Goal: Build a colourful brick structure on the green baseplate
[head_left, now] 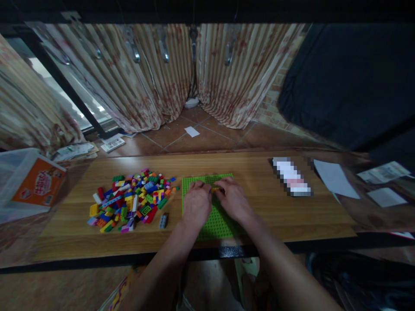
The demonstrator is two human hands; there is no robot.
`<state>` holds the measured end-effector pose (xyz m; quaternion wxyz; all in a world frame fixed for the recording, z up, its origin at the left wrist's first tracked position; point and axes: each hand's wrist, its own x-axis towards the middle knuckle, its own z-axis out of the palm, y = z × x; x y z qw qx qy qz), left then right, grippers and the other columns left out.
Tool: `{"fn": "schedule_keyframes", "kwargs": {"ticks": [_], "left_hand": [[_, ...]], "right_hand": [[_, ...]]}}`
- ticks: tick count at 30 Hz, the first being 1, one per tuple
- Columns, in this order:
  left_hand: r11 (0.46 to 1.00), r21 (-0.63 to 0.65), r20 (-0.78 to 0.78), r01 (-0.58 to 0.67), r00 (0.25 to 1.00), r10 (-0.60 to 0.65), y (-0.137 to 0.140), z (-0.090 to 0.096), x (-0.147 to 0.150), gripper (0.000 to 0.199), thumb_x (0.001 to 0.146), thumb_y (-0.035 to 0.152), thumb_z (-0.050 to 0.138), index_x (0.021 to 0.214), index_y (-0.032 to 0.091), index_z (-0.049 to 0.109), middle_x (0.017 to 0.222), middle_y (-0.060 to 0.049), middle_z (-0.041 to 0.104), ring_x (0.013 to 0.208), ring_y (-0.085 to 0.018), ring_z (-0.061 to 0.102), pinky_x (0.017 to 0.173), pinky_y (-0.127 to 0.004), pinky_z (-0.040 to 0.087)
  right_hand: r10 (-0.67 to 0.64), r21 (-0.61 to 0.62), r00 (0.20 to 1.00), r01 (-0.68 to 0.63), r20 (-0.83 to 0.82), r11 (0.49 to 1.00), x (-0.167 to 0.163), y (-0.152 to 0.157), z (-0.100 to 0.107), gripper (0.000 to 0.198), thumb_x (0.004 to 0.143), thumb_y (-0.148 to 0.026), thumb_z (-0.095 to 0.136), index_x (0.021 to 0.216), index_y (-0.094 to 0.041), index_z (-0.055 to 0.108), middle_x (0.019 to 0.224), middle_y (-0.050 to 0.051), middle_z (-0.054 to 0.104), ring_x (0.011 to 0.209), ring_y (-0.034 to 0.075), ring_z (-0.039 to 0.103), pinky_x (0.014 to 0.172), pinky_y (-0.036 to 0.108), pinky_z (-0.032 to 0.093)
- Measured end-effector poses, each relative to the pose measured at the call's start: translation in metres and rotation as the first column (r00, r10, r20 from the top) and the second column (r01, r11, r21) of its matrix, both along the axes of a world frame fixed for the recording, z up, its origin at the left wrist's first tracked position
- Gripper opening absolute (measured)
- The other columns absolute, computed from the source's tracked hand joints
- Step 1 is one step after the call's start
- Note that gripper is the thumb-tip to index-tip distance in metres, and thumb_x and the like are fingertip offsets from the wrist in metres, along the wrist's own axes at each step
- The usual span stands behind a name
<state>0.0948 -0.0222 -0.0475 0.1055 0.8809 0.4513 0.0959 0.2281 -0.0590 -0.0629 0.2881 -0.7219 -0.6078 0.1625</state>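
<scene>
A green studded baseplate (220, 224) lies on the wooden table under both hands. My left hand (197, 202) is over its left part, fingers curled down and closed; whatever they grip is hidden beneath them. My right hand (234, 198) is close beside it on the right, its fingers pinching a small yellow toy brick (215, 188) at the gap between the hands. The brick is partly covered, and I cannot tell whether it touches the plate. Left of the plate is a heap of mixed coloured bricks (132, 198), with a grey brick (163, 220) apart from it.
On the table's right side lies a phone (292, 177), its screen blurred out, near a white paper sheet (337, 178). A clear plastic bin (16, 168) with an orange label stands at the left. The table's dark front edge (145, 258) runs below my forearms.
</scene>
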Motion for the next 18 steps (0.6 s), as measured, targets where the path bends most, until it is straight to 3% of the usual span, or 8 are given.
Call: {"fn": "schedule_keyframes", "kwargs": {"ticks": [18], "left_hand": [[0.999,-0.019,-0.008,-0.037,0.999,0.037,0.0040,-0.0031,0.0040,0.020,0.088,0.019,0.051,0.096,0.020,0.069,0.096,-0.005,0.065,0.098,-0.021,0.057,0.087,-0.031,0.048]], "right_hand": [[-0.002,0.069,0.986,0.014,-0.167,0.998,0.0090,0.0013,-0.0047,0.025,0.075,-0.004,0.054,0.087,-0.018,0.071,0.089,0.004,0.065,0.078,0.014,0.062,0.080,0.031,0.051]]}}
